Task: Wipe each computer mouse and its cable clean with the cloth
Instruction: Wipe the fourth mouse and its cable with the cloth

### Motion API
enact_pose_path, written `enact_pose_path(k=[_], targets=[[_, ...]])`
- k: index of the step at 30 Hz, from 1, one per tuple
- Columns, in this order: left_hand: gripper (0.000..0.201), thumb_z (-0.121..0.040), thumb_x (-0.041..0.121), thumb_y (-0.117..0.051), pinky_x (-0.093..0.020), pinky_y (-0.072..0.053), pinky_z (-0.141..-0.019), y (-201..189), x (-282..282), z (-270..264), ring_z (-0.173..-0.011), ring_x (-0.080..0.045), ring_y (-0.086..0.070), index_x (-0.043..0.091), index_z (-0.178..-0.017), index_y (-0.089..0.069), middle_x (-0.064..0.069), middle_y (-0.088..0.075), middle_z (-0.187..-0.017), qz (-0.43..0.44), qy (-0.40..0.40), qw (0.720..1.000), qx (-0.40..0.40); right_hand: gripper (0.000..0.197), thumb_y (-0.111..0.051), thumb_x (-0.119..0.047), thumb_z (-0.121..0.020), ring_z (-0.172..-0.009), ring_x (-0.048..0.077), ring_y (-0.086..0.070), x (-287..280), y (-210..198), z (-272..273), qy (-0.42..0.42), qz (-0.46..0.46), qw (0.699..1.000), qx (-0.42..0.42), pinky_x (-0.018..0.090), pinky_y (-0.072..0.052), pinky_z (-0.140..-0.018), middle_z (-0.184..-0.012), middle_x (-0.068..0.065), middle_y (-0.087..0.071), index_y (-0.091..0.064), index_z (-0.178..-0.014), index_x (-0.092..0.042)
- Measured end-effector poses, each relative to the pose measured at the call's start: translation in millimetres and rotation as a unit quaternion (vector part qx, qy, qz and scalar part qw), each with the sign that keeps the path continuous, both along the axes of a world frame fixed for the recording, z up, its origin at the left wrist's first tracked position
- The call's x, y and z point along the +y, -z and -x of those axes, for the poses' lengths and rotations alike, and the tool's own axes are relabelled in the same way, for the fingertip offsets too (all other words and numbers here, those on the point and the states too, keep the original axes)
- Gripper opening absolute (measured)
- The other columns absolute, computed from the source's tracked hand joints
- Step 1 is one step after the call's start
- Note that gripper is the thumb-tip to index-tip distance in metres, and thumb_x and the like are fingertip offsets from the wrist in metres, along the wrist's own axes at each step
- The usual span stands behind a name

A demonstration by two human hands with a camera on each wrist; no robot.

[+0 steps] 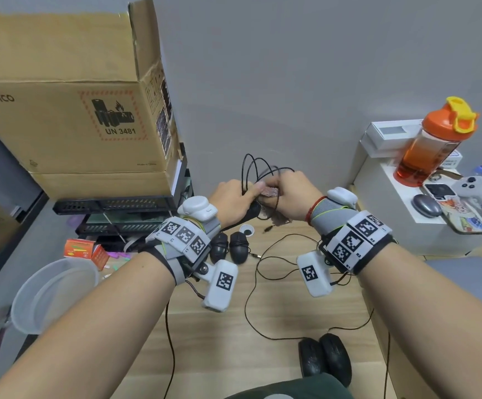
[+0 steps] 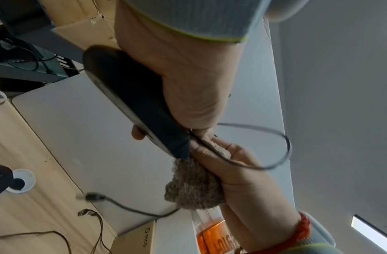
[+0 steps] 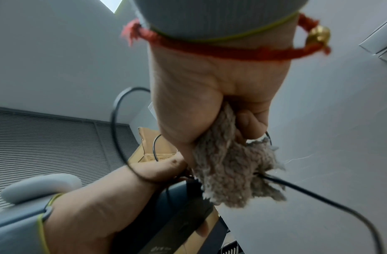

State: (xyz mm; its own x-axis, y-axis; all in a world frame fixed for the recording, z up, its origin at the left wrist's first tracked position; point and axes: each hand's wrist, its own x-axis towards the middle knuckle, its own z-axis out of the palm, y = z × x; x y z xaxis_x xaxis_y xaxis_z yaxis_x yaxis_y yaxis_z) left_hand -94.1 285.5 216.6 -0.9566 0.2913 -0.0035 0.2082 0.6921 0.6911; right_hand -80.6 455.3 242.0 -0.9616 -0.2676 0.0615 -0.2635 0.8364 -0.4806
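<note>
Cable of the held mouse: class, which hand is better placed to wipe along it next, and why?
Right. The right hand already grips the cloth bunched around the cable near the mouse, while the left hand holds that mouse steady.

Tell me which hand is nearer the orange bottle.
Right. The right hand, gripping the cloth, is on the bottle's side; the left hand is farther away, holding a mouse.

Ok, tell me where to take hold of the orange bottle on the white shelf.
Grip the orange bottle round its clear middle, below the orange cap, coming from its left: that side faces open wall. It stands upright, and a game controller and small things crowd its right and front.
</note>
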Motion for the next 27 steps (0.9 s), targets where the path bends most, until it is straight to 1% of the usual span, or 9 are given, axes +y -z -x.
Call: enact_pose_path(k=[2, 5, 8, 12, 15, 19, 21, 24, 27], targets=[[0.053, -0.106, 0.050, -0.037, -0.040, -0.042, -0.071, 2, 2, 4, -0.078, -0.033, -0.057, 0.012, -0.073, -0.055, -0.011, -0.062, -0.078, 0.000, -0.039, 0.999, 0.003, 0.029, -0.063, -0.040, -0.089, -0.069, 0.025, -0.067, -2, 2, 0, 0.016, -0.011, 0.999, 0.028, 0.037, -0.056, -0.071, -0.061, 0.004, -0.069, -0.056, -0.068, -0.020], [0.046, -0.105, 0.039, -0.037, -0.036, -0.031, -0.062, 8, 2, 13, -0.074, -0.035, -0.051, 0.010, -0.071, -0.049, -0.010, -0.053, -0.073, 0.004, -0.073, 0.997, -0.015, 0.027, -0.062, -0.042, -0.087, -0.070, 0.023, -0.066, -4, 5, -2, 0.027, -0.016, 0.997, 0.066, 0.037, -0.054, -0.072, -0.055, -0.001, -0.067, -0.056, -0.075, -0.019], [0.043, -0.106, 0.031, -0.036, -0.036, -0.028, -0.056, 10, -2, 17, -0.073, -0.034, -0.049, 0.008, -0.073, -0.049, -0.010, -0.051, -0.070, 0.004, -0.099, 0.995, -0.029, 0.019, -0.062, -0.040, -0.086, -0.075, 0.028, -0.065, -5, 6, -6, 0.033, -0.040, 0.995, 0.085, 0.037, -0.054, -0.069, -0.061, -0.001, -0.066, -0.054, -0.077, -0.025], [0.047, -0.108, 0.033, -0.036, -0.034, -0.037, -0.071, 10, -13, 21, -0.079, -0.035, -0.053, -0.001, -0.088, -0.061, -0.023, -0.062, -0.091, -0.024, -0.169, 0.985, -0.035, 0.026, -0.059, -0.041, -0.089, -0.071, 0.026, -0.057, 3, 13, -8, 0.046, -0.080, 0.994, 0.050, 0.032, -0.048, -0.064, -0.058, -0.005, -0.060, -0.050, -0.070, -0.025], [0.047, -0.108, 0.032, -0.038, -0.039, -0.041, -0.077, 8, -28, 29, -0.093, -0.042, -0.059, -0.005, -0.095, -0.063, -0.030, -0.065, -0.103, -0.049, -0.227, 0.972, -0.037, 0.026, -0.059, -0.037, -0.087, -0.078, 0.031, -0.063, 23, 28, -5, 0.071, -0.100, 0.992, 0.017, 0.033, -0.048, -0.064, -0.065, -0.001, -0.063, -0.049, -0.068, -0.023], [0.037, -0.108, 0.024, -0.038, -0.041, -0.043, -0.091, -3, -47, 34, -0.106, -0.043, -0.059, -0.005, -0.104, -0.061, -0.029, -0.065, -0.113, -0.060, -0.255, 0.964, -0.038, 0.029, -0.060, -0.033, -0.088, -0.087, 0.038, -0.063, 54, 48, -7, 0.114, -0.122, 0.986, -0.030, 0.032, -0.040, -0.065, -0.076, 0.008, -0.059, -0.045, -0.065, -0.024], [0.038, -0.108, 0.025, -0.037, -0.041, -0.042, -0.091, -1, -46, 33, -0.104, -0.042, -0.059, -0.005, -0.104, -0.062, -0.026, -0.065, -0.109, -0.056, -0.260, 0.963, -0.033, 0.021, -0.058, -0.033, -0.090, -0.090, 0.037, -0.063, 59, 54, -7, 0.121, -0.128, 0.983, -0.045, 0.031, -0.040, -0.066, -0.080, 0.007, -0.061, -0.049, -0.073, -0.025], [0.048, -0.106, 0.034, -0.036, -0.043, -0.045, -0.089, 2, -42, 34, -0.101, -0.042, -0.059, -0.003, -0.108, -0.066, -0.024, -0.066, -0.112, -0.057, -0.266, 0.962, -0.040, 0.011, -0.055, -0.030, -0.094, -0.097, 0.035, -0.062, 56, 60, -7, 0.124, -0.134, 0.981, -0.061, 0.030, -0.038, -0.069, -0.097, 0.012, -0.069, -0.053, -0.084, -0.025], [0.049, -0.107, 0.035, -0.035, -0.039, -0.042, -0.085, 1, -41, 34, -0.097, -0.039, -0.057, -0.001, -0.113, -0.068, -0.025, -0.066, -0.119, -0.048, -0.256, 0.964, -0.048, 0.015, -0.052, -0.036, -0.097, -0.098, 0.035, -0.062, 56, 66, -8, 0.116, -0.128, 0.981, -0.083, 0.033, -0.040, -0.072, -0.098, 0.011, -0.069, -0.056, -0.091, -0.022]])
